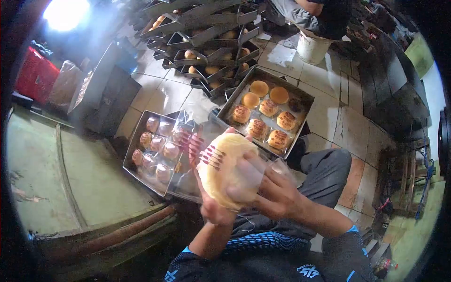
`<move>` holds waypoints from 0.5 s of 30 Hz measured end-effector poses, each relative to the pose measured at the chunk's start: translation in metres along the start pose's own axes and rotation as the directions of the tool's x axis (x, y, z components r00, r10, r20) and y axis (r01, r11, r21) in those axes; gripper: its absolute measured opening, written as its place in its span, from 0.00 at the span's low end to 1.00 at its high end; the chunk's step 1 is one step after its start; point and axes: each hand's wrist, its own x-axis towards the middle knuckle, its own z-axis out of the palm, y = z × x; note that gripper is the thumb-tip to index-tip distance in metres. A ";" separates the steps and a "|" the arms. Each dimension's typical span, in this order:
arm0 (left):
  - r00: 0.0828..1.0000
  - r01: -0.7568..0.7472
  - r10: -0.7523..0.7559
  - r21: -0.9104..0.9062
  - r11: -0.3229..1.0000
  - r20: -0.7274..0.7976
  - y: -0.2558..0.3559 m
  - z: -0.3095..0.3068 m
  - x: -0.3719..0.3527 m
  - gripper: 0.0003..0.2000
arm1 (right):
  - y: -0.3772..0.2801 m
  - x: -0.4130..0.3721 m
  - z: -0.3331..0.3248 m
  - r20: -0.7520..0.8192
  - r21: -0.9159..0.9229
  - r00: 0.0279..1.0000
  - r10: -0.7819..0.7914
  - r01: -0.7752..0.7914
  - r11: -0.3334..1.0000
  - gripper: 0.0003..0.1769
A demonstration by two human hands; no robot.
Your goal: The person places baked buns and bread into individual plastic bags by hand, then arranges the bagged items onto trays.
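A large round pale bun (225, 164) in a clear printed plastic bag is held up in the middle of the view. My left hand (213, 202) grips its lower left side, fingers curled round it. On the bun's right side, my right hand (277, 190) presses bun and plastic between its fingers, slightly blurred. Behind them a square metal tray (307, 105) holds several unwrapped buns, some with brown stripes. To the left, another tray (129, 157) holds several small buns wrapped in clear plastic.
Stacked metal trays (211, 42) with buns stand at the back. A person (300, 14) sits by a white bucket (312, 49). On the left are a greenish bench top (42, 174) and a red crate (35, 75). My bent leg is at the right.
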 end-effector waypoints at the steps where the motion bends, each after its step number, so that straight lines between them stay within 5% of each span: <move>1: 1.000 0.000 -0.001 -0.107 0.994 -0.009 0.003 -0.002 0.003 0.50 | 0.000 -0.001 0.000 0.015 -0.020 1.000 -0.015 0.016 1.000 0.27; 3: 1.000 0.019 -0.018 -0.292 0.956 0.008 0.013 -0.001 0.013 0.48 | -0.001 -0.003 0.003 0.020 -0.043 1.000 -0.008 0.009 0.999 0.27; 5: 0.996 0.092 -0.093 0.058 0.994 0.017 -0.013 -0.021 -0.003 0.47 | 0.003 0.001 0.007 0.007 -0.053 1.000 0.020 -0.020 0.998 0.27; 8: 0.965 0.179 -0.104 0.317 0.931 -0.240 -0.035 -0.006 -0.007 0.36 | -0.003 0.022 0.009 0.056 -0.067 0.942 0.332 -0.328 0.942 0.27; 10: 0.906 0.321 -0.289 0.056 0.945 -0.309 -0.039 -0.035 0.008 0.34 | -0.002 0.009 0.016 0.148 -0.155 0.945 0.292 -0.270 0.950 0.26; 11: 0.925 0.306 -0.335 -0.170 0.937 -0.180 -0.054 -0.078 0.013 0.34 | -0.001 0.000 0.018 0.201 -0.123 0.948 0.247 -0.226 0.966 0.26; 12: 0.918 0.284 -0.320 -0.174 0.943 -0.236 -0.044 -0.074 0.020 0.34 | 0.002 -0.010 0.020 0.254 -0.088 0.947 0.197 -0.180 0.980 0.26; 15: 0.884 0.273 -0.335 -0.221 0.936 -0.325 -0.023 -0.064 0.024 0.35 | 0.018 -0.023 0.013 0.464 0.400 0.865 0.192 -0.398 0.825 0.18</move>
